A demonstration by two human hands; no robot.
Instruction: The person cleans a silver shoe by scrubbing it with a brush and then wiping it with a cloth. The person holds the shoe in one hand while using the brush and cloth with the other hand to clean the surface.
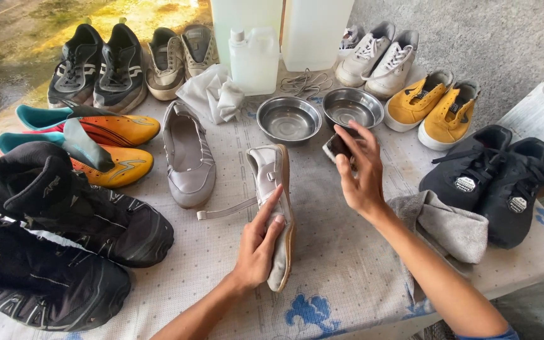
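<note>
The grey strap shoe (275,208) lies tilted on its side at the middle of the table (347,277), gripped at the heel end by the left hand (256,249). The right hand (360,173) grips a small dark brush or sponge (336,148) just beside a steel bowl (352,108), apart from the shoe, so cleaning looks unfinished. Its twin shoe (188,154) lies to the left, a grey cloth (448,226) to the right.

White plastic jug (254,60) at the table's far edge — two taller white containers (281,28) behind

left hand (256,245): grips grey shoe (275,208) | right hand (360,167): holds dark brush (334,148)
</note>
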